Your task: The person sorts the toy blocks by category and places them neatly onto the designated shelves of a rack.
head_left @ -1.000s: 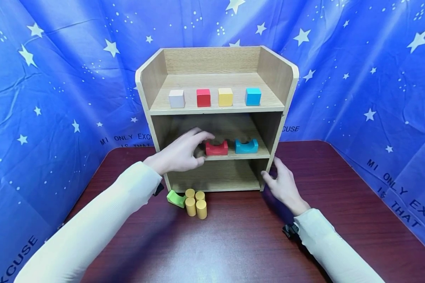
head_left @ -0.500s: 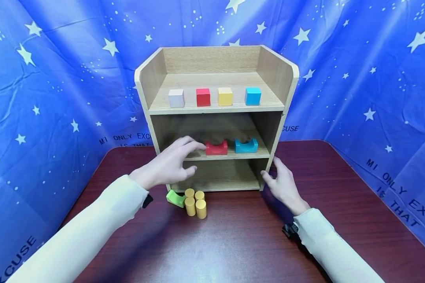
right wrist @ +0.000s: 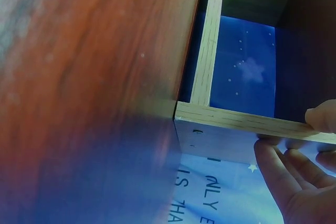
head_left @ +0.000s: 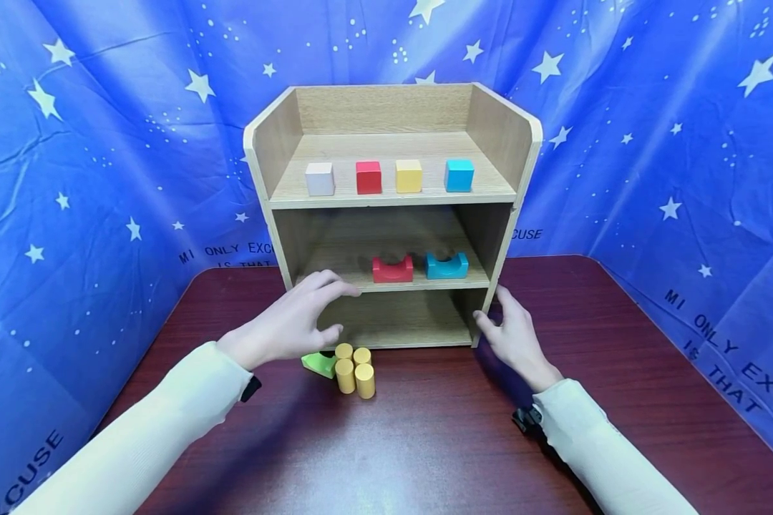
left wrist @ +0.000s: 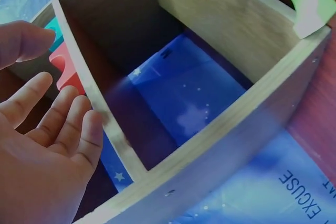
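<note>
My left hand (head_left: 293,318) hovers in front of the left part of the wooden shelf unit (head_left: 393,205), fingers loosely bent and holding nothing. Behind its fingertips, a red arch block (head_left: 393,270) and a blue arch block (head_left: 446,267) stand on the middle shelf. Below this hand, a green arch block (head_left: 320,365), partly hidden by it, lies beside several yellow cylinders (head_left: 364,380) on the table. My right hand (head_left: 514,336) holds the unit's right side panel low down; in the right wrist view its thumb (right wrist: 321,116) is on the front edge and its fingers are against the outer face.
Along the front of the top shelf stand a white cube (head_left: 320,179), a red cube (head_left: 368,177), a yellow cube (head_left: 409,177) and a blue cube (head_left: 459,176). A blue star-printed curtain (head_left: 103,143) surrounds the dark red table (head_left: 425,429).
My left hand has drawn back from the middle shelf beside the red arch block, moving left and down toward me. My right hand stays on the side panel.
</note>
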{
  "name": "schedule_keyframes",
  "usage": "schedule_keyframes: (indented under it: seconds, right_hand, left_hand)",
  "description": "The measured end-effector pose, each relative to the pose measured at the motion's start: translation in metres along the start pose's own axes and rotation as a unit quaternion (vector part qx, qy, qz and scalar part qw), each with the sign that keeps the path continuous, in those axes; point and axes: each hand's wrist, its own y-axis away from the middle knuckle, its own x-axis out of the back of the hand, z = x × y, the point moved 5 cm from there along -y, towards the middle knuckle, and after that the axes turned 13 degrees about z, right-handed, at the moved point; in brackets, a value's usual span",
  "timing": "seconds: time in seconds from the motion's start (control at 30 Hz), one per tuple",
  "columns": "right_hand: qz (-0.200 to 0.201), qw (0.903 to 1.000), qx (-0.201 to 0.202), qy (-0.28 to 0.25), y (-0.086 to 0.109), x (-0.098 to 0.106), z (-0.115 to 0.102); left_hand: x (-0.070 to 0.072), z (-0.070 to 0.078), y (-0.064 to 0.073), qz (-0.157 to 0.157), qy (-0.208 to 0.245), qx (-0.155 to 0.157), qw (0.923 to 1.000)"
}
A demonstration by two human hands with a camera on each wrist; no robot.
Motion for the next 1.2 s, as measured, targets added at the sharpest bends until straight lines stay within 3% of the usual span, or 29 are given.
schedule_keyframes:
  seconds: [0.53,1.2]
  right_hand:
    - [-0.007,0.9999,-0.009,-0.001,0.001,0.001,-0.001]
    - [-0.002,1.0000,0.000,0.000,0.000,0.001,-0.002]
  left_hand:
    - [-0.006,-0.008,0.026,0.004,0.005,-0.004,1.0000]
    - [-0.023,-0.023,0.053,-0.011,0.004,0.020,0.9997]
